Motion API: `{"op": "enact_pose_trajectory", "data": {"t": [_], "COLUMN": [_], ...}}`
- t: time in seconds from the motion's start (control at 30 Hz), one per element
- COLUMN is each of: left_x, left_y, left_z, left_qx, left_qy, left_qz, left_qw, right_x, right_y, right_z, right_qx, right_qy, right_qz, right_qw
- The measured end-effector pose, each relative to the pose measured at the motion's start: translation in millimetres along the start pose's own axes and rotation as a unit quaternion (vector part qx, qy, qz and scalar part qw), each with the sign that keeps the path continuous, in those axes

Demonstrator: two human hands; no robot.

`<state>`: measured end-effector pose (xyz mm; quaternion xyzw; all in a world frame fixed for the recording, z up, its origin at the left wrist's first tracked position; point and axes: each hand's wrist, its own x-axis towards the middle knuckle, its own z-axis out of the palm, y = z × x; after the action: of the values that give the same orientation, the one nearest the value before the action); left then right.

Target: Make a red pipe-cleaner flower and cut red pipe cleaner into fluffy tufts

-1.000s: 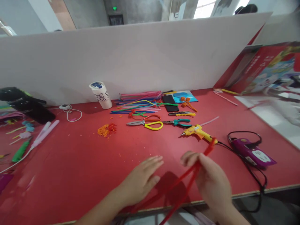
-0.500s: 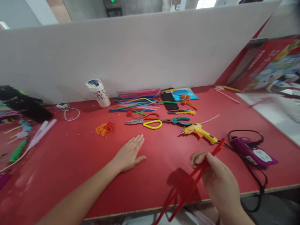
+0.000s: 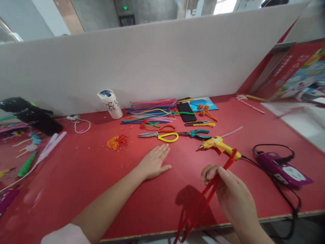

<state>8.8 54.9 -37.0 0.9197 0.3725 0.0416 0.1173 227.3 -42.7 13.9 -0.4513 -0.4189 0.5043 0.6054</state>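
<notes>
My right hand is closed around a bunch of red pipe cleaners that slant from the table's front edge up toward the yellow glue gun. My left hand lies flat and open on the red table, fingers stretched toward the yellow-handled scissors. Teal-handled pliers lie just right of the scissors.
A pile of coloured pipe cleaners, a black phone and a white paper cup sit by the white partition. Orange scraps lie mid-table. A purple device with a black cable is at right, a red box behind it.
My left hand slid forward away from the right hand and now rests flat nearer the scissors. The right hand keeps its hold on the red pipe cleaners.
</notes>
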Motion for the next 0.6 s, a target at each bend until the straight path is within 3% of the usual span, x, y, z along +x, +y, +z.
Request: {"op": "enact_pose_trajectory", "data": {"t": [0.13,0.17,0.23,0.27,0.3,0.37,0.43,0.5,0.6], "left_x": [-15.3,-21.6,-34.1,-39.8,-45.2,-54.8,-63.9,-72.7,-82.9], "left_y": [-46.5,-49.5,-37.9,-24.5,-8.1,24.4,42.3,35.9,-10.7], "left_z": [-9.5,-13.0,-18.9,-20.4,-20.8,-18.5,-14.5,-11.8,-14.2], "left_qx": [0.021,0.023,0.026,0.026,0.014,-0.038,-0.079,-0.076,-0.028], "left_qy": [0.053,0.066,0.071,0.072,0.067,-0.007,-0.085,-0.104,-0.062], "left_qz": [-0.157,-0.207,-0.235,-0.228,-0.175,-0.008,0.107,0.107,0.02], "left_qw": [0.986,0.976,0.969,0.971,0.982,0.999,0.987,0.986,0.997], "right_x": [-4.2,-4.8,-4.7,-3.9,-2.7,0.1,2.6,4.2,4.6], "right_y": [3.4,5.1,8.3,9.5,10.2,10.2,8.9,7.3,6.1], "right_z": [-12.0,-14.8,-17.5,-17.2,-15.8,-10.7,-4.8,-0.1,3.3], "right_qx": [-0.002,-0.001,0.004,0.006,0.008,0.009,0.009,0.008,0.005], "right_qy": [0.013,0.021,0.033,0.036,0.035,0.024,0.006,-0.011,-0.028], "right_qz": [0.001,0.005,0.015,0.018,0.022,0.028,0.034,0.033,0.03], "right_qw": [1.0,1.0,0.999,0.999,0.999,0.999,0.999,0.999,0.999]}}
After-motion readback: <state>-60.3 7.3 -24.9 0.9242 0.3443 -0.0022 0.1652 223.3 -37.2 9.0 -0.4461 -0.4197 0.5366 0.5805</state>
